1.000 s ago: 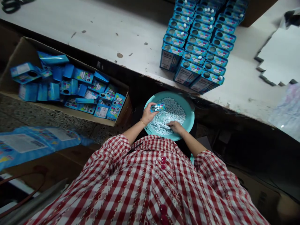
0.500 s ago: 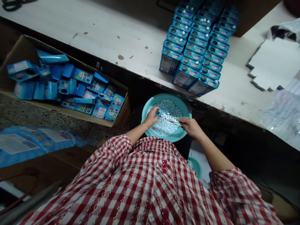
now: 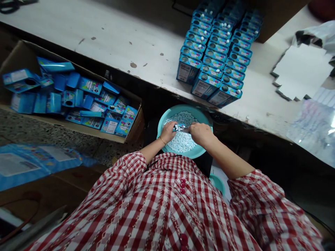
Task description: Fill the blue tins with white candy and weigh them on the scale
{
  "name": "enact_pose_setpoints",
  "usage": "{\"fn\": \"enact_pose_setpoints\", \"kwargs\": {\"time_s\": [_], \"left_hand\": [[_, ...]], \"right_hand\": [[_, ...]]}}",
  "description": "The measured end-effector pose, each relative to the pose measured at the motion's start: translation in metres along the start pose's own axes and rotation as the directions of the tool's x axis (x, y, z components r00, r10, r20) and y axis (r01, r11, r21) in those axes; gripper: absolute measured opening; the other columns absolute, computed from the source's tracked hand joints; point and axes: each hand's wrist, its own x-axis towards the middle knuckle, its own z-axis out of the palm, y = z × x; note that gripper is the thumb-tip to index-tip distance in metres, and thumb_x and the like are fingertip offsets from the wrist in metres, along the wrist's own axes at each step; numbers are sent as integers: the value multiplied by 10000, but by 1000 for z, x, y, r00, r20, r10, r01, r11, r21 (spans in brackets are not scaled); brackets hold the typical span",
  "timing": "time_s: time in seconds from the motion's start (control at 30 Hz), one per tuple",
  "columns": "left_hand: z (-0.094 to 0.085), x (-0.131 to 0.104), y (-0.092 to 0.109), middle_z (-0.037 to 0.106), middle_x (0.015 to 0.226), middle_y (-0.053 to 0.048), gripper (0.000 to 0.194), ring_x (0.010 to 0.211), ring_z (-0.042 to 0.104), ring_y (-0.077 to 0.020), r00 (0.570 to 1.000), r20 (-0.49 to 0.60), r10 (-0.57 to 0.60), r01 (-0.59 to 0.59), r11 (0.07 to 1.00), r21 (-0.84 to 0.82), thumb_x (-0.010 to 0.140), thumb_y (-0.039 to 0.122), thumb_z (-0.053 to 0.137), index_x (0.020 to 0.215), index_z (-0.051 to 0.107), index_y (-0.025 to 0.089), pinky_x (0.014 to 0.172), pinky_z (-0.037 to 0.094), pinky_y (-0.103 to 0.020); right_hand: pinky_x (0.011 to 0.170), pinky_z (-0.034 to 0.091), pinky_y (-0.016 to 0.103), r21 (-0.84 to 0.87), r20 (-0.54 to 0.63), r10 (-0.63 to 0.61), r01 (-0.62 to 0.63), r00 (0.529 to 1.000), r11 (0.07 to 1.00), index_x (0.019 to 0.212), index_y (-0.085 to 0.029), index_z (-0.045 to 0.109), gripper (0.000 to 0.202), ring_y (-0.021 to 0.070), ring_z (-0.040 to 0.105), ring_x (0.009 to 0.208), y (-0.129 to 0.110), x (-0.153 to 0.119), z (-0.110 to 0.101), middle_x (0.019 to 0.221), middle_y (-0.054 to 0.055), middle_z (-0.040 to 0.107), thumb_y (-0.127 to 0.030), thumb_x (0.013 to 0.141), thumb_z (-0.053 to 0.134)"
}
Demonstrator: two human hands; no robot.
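Over the round turquoise basin [image 3: 196, 153], my left hand [image 3: 166, 133] is closed round a small blue candy box [image 3: 180, 125]. White candies lie on the box's top, round its opening. My right hand [image 3: 202, 134] grips a metal scoop [image 3: 186, 130], its front end against the top of the box. The handle is hidden inside my fingers. Beneath both hands, loose small white candies [image 3: 183, 142] cover the bottom of the basin.
Rows of upright blue boxes [image 3: 209, 78] stand on the white table [image 3: 110, 42]. To the left, a cardboard carton [image 3: 133, 134] holds several jumbled blue boxes. White stacked cards [image 3: 300, 71], scissors [image 3: 10, 6] and a smaller turquoise bowl [image 3: 218, 184] are also around.
My right hand has moved left, bringing the scoop from beside the box onto its top. The heap of candies on the scoop has shrunk, and candies now sit on the box top.
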Motion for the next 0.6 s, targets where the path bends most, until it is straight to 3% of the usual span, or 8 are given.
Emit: {"fn": "enact_pose_setpoints", "kwargs": {"time_s": [0.17, 0.27, 0.33, 0.47, 0.6], "left_hand": [[-4, 0, 0, 604, 1018, -75, 334, 989, 556, -243, 999, -33, -10, 8, 998, -59, 690, 96, 597, 1003, 529, 187, 891, 445, -408], [-12, -2, -2, 611, 1027, -69, 339, 996, 566, -231, 995, -100, -23, 14, 996, -92, 707, 126, 625, 1025, 529, 192, 895, 451, -386], [-18, -4, -5, 616, 1045, -64, 346, 999, 575, -218, 990, -134, -33, 18, 994, -109, 721, 167, 645, 1045, 526, 193, 891, 458, -365], [-24, -10, -13, 625, 1079, -63, 381, 995, 595, -196, 986, -157, -53, 35, 992, -119, 745, 266, 668, 1085, 514, 190, 874, 472, -329], [-22, -13, -20, 630, 1093, -68, 399, 999, 604, -192, 982, -177, -64, 45, 993, -109, 750, 300, 671, 1100, 513, 190, 869, 478, -319]], "right_hand": [[720, 471, 280, 69, -38, 19, -17, 999, 998, 1090, -192, 643, 378, 229, 642, 883, 23, -17, 11, 1020, 127, 638, -99, 857, 360], [718, 462, 279, 152, -86, 108, -95, 990, 984, 1177, -243, 601, 403, 223, 621, 912, 50, -16, 47, 1071, 95, 621, -128, 868, 370], [748, 451, 272, 203, -50, 141, -128, 989, 971, 1203, -217, 590, 406, 211, 602, 937, 57, -2, 81, 1104, 102, 604, -127, 880, 361], [757, 418, 231, 264, 25, 79, -83, 997, 961, 1200, -123, 582, 402, 170, 570, 948, 31, 32, 139, 1135, 130, 588, -67, 890, 331], [746, 387, 179, 344, 38, -73, 55, 997, 937, 1110, -124, 640, 339, 128, 569, 929, 4, 42, 163, 1066, 87, 633, -76, 891, 386]]}}
